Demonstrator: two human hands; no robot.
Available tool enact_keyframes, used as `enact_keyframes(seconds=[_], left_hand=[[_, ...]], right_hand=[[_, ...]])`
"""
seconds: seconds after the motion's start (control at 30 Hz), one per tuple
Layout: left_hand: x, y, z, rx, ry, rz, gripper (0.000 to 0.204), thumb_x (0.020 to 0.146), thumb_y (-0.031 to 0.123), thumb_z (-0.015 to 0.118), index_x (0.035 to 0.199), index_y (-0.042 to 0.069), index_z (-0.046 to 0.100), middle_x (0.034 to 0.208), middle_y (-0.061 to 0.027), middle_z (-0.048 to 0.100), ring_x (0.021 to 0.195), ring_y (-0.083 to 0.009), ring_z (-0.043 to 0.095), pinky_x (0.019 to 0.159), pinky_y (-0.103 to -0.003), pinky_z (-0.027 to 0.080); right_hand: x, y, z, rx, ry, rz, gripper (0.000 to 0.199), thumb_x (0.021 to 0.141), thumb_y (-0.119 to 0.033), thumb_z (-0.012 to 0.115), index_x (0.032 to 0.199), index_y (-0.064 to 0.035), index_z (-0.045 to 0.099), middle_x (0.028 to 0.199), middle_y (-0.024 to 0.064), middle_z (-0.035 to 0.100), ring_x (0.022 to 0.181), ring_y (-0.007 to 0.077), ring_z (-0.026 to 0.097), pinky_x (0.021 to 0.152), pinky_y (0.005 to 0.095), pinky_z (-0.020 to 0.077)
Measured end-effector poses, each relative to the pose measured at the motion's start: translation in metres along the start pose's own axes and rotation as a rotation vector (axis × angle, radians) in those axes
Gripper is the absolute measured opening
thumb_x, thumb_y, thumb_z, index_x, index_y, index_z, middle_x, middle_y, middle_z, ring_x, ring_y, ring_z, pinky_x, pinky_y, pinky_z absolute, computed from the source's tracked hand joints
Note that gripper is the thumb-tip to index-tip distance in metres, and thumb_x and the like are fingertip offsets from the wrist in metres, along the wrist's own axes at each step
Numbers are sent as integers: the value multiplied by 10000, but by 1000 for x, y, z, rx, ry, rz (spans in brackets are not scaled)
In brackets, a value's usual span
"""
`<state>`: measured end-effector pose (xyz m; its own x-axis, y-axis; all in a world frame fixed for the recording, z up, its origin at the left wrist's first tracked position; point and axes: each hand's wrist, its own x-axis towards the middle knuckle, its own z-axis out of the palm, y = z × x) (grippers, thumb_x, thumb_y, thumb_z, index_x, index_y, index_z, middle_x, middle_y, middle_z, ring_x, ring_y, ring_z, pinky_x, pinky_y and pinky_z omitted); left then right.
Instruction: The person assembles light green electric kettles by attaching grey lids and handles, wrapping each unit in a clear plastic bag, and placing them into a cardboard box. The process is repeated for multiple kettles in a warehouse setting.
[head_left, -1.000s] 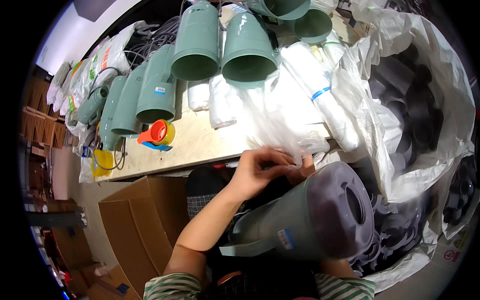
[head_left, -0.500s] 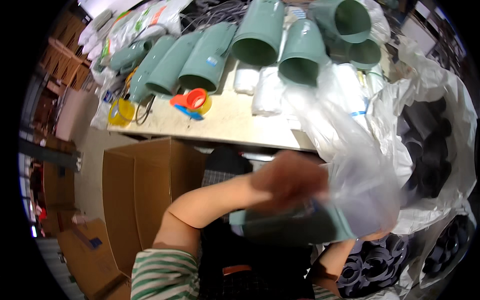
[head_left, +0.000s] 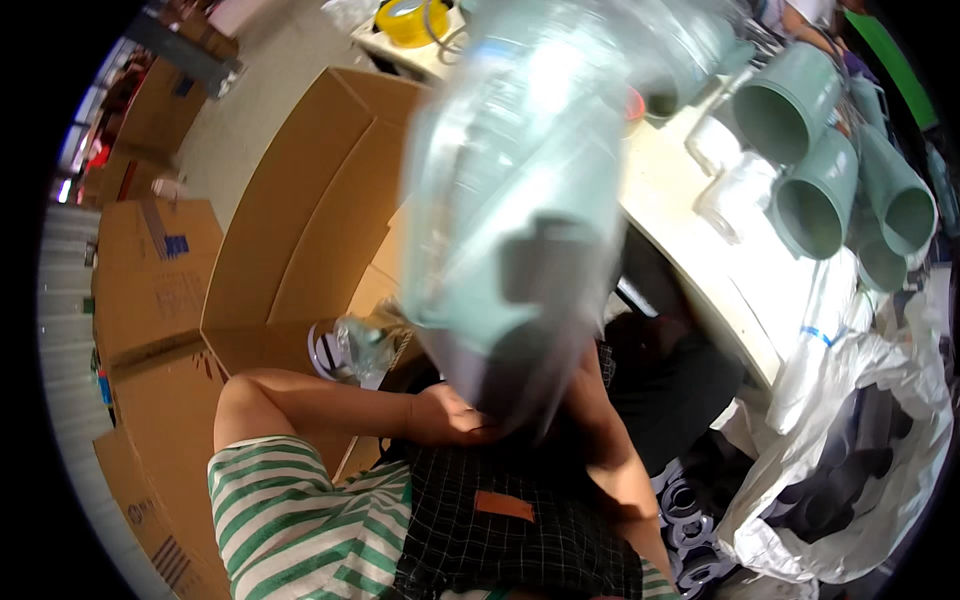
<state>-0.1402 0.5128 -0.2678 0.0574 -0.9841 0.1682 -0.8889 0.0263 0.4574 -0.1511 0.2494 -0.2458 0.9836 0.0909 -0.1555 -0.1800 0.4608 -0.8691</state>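
Observation:
A pale green plastic cylinder (head_left: 520, 190) in a clear plastic bag stands tilted up in front of me, blurred by motion. Its lower end looks dark through the film. My left hand (head_left: 450, 413) is closed on the bag at that lower end, on the left side. On the right side of the same end is my right hand (head_left: 583, 385), partly hidden behind the bagged cylinder, its fingers mostly out of sight. To the left, an open cardboard box (head_left: 300, 200) lies beside my left arm, with a bagged item (head_left: 365, 350) inside.
More green cylinders (head_left: 785, 105) lie on the worktable (head_left: 690, 220) at right. A yellow tape roll (head_left: 412, 22) sits at its far left end. Lower right, a white plastic sack (head_left: 745, 510) holds dark grey parts. Another cardboard box (head_left: 155, 270) stands at far left.
The bagged cylinder has swung from lying low at the right to upright before me. Both hands are now at its lower end. The view has turned left, toward the open box.

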Motion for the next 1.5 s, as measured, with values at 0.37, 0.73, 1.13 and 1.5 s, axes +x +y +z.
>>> enact_keyframes(seconds=[0.37,0.73,1.13,1.5], left_hand=[[14,-74,-124,-876,1324,-1258,276,1060,309,512,923,88,606,634,10,544,479,-79,453,447,-248,340],[-163,-151,142,-948,942,-1819,266,1060,323,498,1036,70,577,756,-13,540,618,-99,489,569,-262,408],[262,-49,-92,-1133,657,-424,506,1019,273,566,1414,-26,460,1422,-224,544,1283,-277,560,1121,-393,390],[383,-33,-41,-2207,618,-628,363,1028,383,557,1122,32,550,1240,-120,613,1150,-226,586,994,-381,487]], right_hand=[[61,-78,-63,-110,560,-83,365,981,-49,610,1306,20,459,1150,134,663,927,173,665,766,306,576],[61,-245,-258,-1708,1475,-828,502,751,-87,757,1217,-38,576,1127,171,564,1099,342,545,974,420,437],[-3,-167,-93,-1393,1061,-1054,430,652,-43,803,1065,-58,686,931,129,618,801,296,629,669,374,536],[-48,-145,-110,-985,1008,-744,181,804,-73,679,976,-25,651,902,121,635,805,314,648,683,385,535]])
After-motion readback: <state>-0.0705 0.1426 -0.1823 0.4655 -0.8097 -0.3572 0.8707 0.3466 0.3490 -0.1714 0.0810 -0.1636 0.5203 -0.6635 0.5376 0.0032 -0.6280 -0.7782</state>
